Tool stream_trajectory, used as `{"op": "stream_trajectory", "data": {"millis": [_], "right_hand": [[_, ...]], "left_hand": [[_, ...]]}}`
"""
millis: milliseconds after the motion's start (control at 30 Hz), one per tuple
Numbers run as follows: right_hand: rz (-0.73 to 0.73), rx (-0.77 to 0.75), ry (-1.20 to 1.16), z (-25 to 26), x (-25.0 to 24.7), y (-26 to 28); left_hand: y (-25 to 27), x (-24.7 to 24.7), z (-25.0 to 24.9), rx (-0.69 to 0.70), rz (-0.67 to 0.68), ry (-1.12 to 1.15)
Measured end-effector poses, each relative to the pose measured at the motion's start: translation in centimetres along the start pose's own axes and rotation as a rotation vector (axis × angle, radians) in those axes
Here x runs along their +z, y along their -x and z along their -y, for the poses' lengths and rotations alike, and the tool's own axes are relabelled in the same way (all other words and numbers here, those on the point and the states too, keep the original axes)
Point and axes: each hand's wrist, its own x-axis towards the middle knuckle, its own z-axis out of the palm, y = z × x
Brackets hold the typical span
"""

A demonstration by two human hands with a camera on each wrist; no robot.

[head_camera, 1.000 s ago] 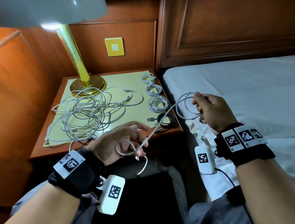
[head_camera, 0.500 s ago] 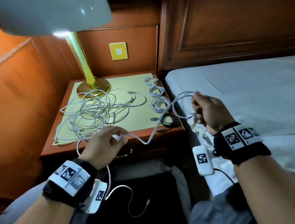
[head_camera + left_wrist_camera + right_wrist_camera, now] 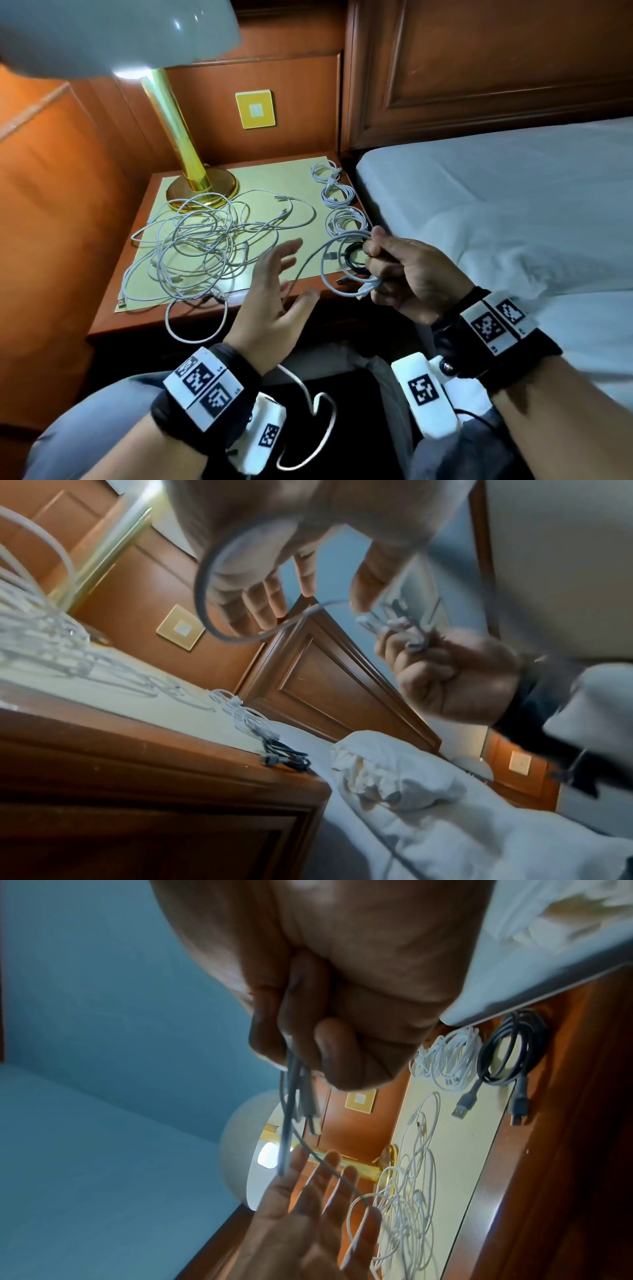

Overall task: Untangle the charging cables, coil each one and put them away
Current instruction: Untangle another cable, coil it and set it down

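The right hand (image 3: 416, 274) is curled tight around a few loops of a white cable (image 3: 346, 274). The left hand (image 3: 274, 301) is open with fingers spread, and the loose end of that cable slides past it and hangs down to the lap. On the nightstand (image 3: 113, 308), 4 coils (image 3: 346, 221) already sit in a row by the bed. A big tangled pile (image 3: 205, 250) still waits by the lamp (image 3: 178, 137), so I think lots of work is left.
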Motion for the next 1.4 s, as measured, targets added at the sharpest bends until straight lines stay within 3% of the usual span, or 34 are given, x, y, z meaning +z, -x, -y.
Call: {"op": "stream_trajectory", "data": {"millis": [133,233,367,500,600,667,767,867,933,1167,1300,1400], "right_hand": [[0.06,0.056,-0.069,0.2,0.3,0.1],[-0.007,0.011,-0.195,0.7,-0.9,-0.3],[-0.197,-0.09,-0.192,1.8,-3.0,-0.4],[-0.2,-0.182,-0.082,1.7,-3.2,-0.3],[-0.225,-0.463,0.344,0.6,-1.8,0.0],[-0.194,-0.598,0.678,-0.4,-0.7,0.5],[-0.132,-0.637,0.87,-1.7,0.0,0.6],[-0.083,-0.616,1.075,-2.2,-0.5,0.0],[-0.045,-0.519,1.179,-2.2,-0.9,-0.3],[0.227,-0.244,0.918,-2.3,0.6,0.0],[0.253,-0.21,0.71,-2.0,0.2,0.5],[0.175,-0.217,0.552,-2.2,0.4,0.2]], "left_hand": [[-0.8,0.2,0.3,0.001,-0.009,-0.01],[-1.0,-0.1,0.4,-0.054,-0.046,-0.036],[-1.2,-0.9,1.4,-0.031,-0.049,-0.318],[-1.1,-0.8,1.9,0.06,-0.017,-0.498],[-0.9,-0.4,1.9,0.198,0.059,-0.53],[-0.6,-0.2,1.6,0.286,0.197,-0.501],[-0.3,-0.1,1.0,0.356,0.329,-0.355],[-0.4,-0.5,0.4,0.373,0.245,-0.317],[-0.5,-1.2,0.2,0.382,0.161,-0.329],[-1.3,-2.3,1.0,0.379,0.017,-0.384],[-1.5,-2.6,1.7,0.154,0.044,-0.219],[-0.8,-1.8,0.4,0.023,0.133,-0.045]]}}
